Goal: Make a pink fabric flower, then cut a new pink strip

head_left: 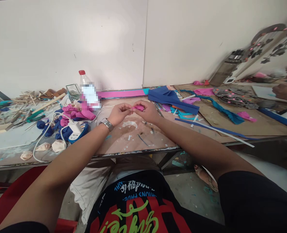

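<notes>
Both hands meet over the middle of the worktop (143, 142), well back from its near edge, and pinch a small pink scrap of cloth (138, 107) between them. The left hand (119, 114), with a watch (106, 124) on its wrist, closes its fingertips on the scrap's left end; the right hand (148, 112) grips the right end, fingers curled tight. The scrap's long axis runs left to right, spanning the short gap between the two hands, so neither hand is nearer than the other: each holds one end. Most of the piece is buried under the fingers, and whether it is folded, rolled or twisted cannot be made out. Toward the left end of the worktop lies a heap of pink and blue cloth pieces (68, 118) with a white power strip (75, 129) and its cord among them, and a plastic bottle (86, 84) stands behind, near the wall. A folded blue sheet (170, 97) lies just right of the hands toward the far edge. At the far right another person's hand (282, 90) is cut off by the frame.
</notes>
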Action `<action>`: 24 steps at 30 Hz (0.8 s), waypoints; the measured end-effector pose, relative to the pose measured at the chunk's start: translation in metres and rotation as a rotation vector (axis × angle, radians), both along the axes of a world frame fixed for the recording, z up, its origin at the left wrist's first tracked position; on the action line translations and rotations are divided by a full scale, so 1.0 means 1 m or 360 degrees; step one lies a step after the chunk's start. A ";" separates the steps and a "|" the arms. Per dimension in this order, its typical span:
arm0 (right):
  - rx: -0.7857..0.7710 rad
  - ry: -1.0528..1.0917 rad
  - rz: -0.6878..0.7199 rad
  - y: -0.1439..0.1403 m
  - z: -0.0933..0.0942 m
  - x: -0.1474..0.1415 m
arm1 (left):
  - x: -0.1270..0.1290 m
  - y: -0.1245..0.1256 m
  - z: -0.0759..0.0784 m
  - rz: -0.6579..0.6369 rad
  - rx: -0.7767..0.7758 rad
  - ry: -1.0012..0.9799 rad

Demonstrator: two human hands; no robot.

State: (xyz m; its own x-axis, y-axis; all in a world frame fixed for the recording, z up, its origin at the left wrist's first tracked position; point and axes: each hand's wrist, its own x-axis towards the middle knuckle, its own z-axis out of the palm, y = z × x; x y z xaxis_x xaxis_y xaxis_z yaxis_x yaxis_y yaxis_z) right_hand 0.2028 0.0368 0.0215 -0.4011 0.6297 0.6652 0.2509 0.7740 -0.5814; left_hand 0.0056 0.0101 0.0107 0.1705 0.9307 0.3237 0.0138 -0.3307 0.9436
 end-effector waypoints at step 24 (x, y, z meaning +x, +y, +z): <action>-0.0003 -0.0033 -0.0018 -0.005 0.004 0.001 | -0.004 0.003 -0.002 0.0175 0.0307 0.0228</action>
